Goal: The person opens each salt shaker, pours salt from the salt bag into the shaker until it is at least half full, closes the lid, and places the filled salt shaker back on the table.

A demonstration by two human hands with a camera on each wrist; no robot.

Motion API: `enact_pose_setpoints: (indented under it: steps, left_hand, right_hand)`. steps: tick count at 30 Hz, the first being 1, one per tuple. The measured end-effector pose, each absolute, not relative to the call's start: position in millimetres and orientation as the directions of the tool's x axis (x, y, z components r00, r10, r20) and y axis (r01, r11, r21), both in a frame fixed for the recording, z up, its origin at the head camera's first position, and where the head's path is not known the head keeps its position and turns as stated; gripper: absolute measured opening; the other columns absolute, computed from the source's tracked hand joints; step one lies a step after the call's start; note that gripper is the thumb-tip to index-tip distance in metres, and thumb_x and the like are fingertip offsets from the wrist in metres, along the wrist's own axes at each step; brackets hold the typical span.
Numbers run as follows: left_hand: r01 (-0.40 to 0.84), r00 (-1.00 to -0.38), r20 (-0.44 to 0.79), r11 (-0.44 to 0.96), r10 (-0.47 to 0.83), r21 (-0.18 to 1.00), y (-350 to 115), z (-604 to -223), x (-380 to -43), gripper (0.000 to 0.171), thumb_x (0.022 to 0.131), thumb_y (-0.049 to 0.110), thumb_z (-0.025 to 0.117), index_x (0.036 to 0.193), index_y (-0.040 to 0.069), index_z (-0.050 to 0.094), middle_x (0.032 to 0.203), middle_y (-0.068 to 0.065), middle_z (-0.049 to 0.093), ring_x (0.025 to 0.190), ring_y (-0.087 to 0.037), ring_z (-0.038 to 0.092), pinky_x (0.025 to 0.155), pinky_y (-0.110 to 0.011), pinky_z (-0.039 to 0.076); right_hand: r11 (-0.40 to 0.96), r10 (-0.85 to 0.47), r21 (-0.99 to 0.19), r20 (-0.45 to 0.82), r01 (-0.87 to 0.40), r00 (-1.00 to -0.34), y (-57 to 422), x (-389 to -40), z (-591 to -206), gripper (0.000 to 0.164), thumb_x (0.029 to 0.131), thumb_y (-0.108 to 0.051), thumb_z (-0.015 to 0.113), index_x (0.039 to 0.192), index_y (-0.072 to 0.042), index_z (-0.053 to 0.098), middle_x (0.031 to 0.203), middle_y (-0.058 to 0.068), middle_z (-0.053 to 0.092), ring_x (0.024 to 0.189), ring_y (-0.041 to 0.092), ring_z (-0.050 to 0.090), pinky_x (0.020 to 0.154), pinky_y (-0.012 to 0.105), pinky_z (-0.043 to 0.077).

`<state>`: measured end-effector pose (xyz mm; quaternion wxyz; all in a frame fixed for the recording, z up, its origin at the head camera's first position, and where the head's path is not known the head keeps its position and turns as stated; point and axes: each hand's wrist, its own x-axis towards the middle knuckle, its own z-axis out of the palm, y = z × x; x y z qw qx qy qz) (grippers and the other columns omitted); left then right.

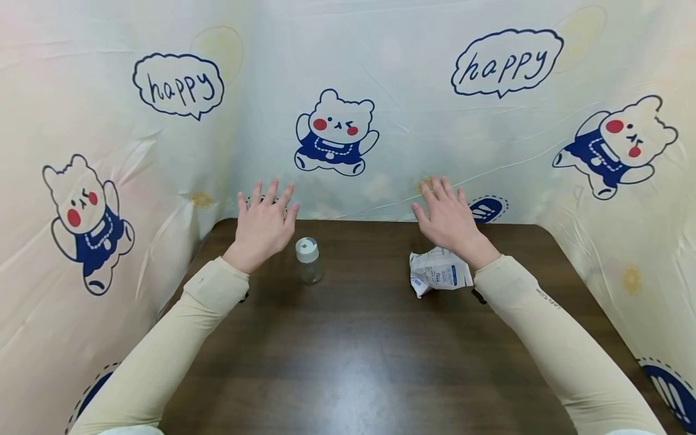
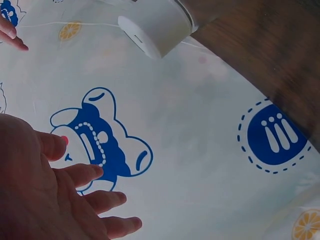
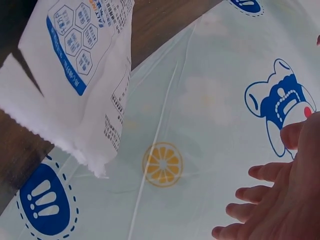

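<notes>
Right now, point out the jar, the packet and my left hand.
Jar (image 1: 310, 267), head view: upper part of its clear body.
Packet (image 1: 439, 269), head view: middle of its printed side.
Left hand (image 1: 263, 225), head view: back of the hand.

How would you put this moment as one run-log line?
left hand: holds nothing, near jar | right hand: holds nothing, near packet | jar: upright, white lid on | packet: wrinkled, on table

At the lower right, the right hand (image 3: 292, 192) is seen with its fingers extended leftward, well apart from a white packet (image 3: 95, 95). The packet, printed in blue and black, is creased, its jagged edge turned downward. Dark table (image 3: 162, 20) is partly covered from view by it. On pale cloth (image 3: 200, 130), an orange slice (image 3: 163, 165) and a bear (image 3: 272, 102) are printed.
</notes>
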<state>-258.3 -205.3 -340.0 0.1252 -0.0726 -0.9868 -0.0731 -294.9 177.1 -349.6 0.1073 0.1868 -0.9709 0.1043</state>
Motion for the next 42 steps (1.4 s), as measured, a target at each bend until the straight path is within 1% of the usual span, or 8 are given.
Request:
enact_pose_setpoints:
  steps: [7,15,22,26,33,39,42]
  left_hand:
    - [0.162,-0.962,0.245,0.976,0.123,0.145,-205,-343,-256,0.060,0.114,0.045,0.030,0.167,0.018,0.032,0.172,-0.020,0.020,0.157,-0.048,0.008,0.117,-0.075,0.001]
    - [0.159,-0.969,0.213,0.978,0.127,0.137,-207,-351,-252,0.061,0.114,0.046,0.030,0.167,0.017,0.031,0.172,-0.021,0.019,0.156,-0.050,0.010,0.117,-0.075,0.003]
    - [0.161,-0.972,0.194,0.976,0.131,0.149,-212,-359,-250,0.061,0.114,0.045,0.031,0.167,0.016,0.030,0.173,-0.022,0.016,0.156,-0.051,0.007,0.116,-0.076,0.002]
    - [0.159,-0.973,0.192,0.974,0.128,0.158,-212,-360,-248,0.061,0.114,0.045,0.031,0.167,0.015,0.031,0.172,-0.022,0.017,0.156,-0.052,0.009,0.116,-0.076,0.003]
    - [0.160,-0.972,0.196,0.972,0.126,0.170,-213,-368,-244,0.061,0.114,0.044,0.034,0.166,0.014,0.032,0.172,-0.023,0.019,0.153,-0.054,0.016,0.116,-0.076,0.006]
    - [0.166,-0.974,0.184,0.971,0.134,0.170,-215,-373,-241,0.060,0.114,0.043,0.033,0.166,0.013,0.032,0.172,-0.022,0.019,0.153,-0.054,0.017,0.116,-0.076,0.006]
    - [0.173,-0.971,0.195,0.970,0.139,0.168,-215,-374,-240,0.059,0.114,0.042,0.034,0.166,0.013,0.034,0.171,-0.022,0.021,0.153,-0.054,0.018,0.116,-0.076,0.008]
  right_hand:
    - [0.903,-0.357,-0.163,0.231,-0.397,-0.905,171,-292,-353,0.066,0.113,-0.043,0.037,0.165,-0.002,0.029,0.172,0.025,0.016,0.158,0.044,0.009,0.120,0.069,0.008]
    - [0.891,-0.386,-0.156,0.232,-0.426,-0.893,160,-289,-358,0.066,0.114,-0.043,0.037,0.165,-0.002,0.030,0.171,0.025,0.020,0.158,0.044,0.012,0.120,0.068,0.011]
    - [0.882,-0.403,-0.171,0.212,-0.440,-0.890,150,-288,-361,0.066,0.114,-0.044,0.035,0.166,-0.004,0.027,0.172,0.022,0.017,0.158,0.042,0.009,0.122,0.066,0.008]
    - [0.876,-0.415,-0.169,0.216,-0.452,-0.884,145,-287,-362,0.065,0.114,-0.044,0.035,0.166,-0.004,0.029,0.172,0.022,0.018,0.158,0.042,0.010,0.122,0.066,0.009]
    - [0.874,-0.427,-0.154,0.210,-0.461,-0.880,138,-286,-367,0.065,0.114,-0.044,0.033,0.166,-0.004,0.029,0.172,0.022,0.017,0.158,0.043,0.011,0.121,0.067,0.010]
    - [0.872,-0.424,-0.179,0.193,-0.457,-0.885,134,-285,-372,0.065,0.114,-0.044,0.035,0.166,-0.005,0.028,0.172,0.021,0.017,0.159,0.041,0.010,0.122,0.065,0.008]
    - [0.869,-0.429,-0.173,0.204,-0.464,-0.880,131,-285,-372,0.065,0.114,-0.044,0.037,0.165,-0.005,0.030,0.172,0.021,0.020,0.158,0.041,0.013,0.122,0.065,0.010]
